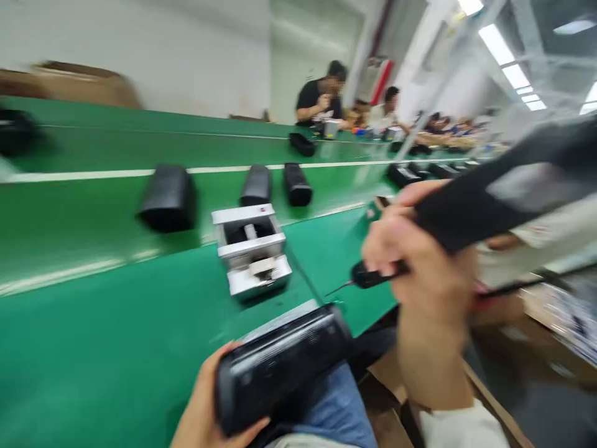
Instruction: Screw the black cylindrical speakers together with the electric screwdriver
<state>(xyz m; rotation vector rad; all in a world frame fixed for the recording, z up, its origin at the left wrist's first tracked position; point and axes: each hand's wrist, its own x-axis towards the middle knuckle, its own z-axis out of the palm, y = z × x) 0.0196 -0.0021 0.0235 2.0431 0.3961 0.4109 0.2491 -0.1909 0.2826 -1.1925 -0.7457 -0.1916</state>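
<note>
My left hand (205, 398) is wrapped round one end of a glossy black rounded case (284, 361), which lies tilted over my lap at the bench edge. My right hand (410, 249), raised at the right, has its fingers closed round a black screwdriver (373, 275) whose thin shaft points left. A large dark object (494, 193), blurred, slants up to the right behind this hand; what it is I cannot make out. On the green bench, ahead of the black case, sits a silver metal fixture (252, 252) with a dark opening.
Black cases (170, 198) stand along the green conveyor (93, 211) beyond the bench. Several people (321, 99) work farther down the line. Cardboard (387, 429) lies low at the right, and a person's pale sleeve (550, 233) shows nearby.
</note>
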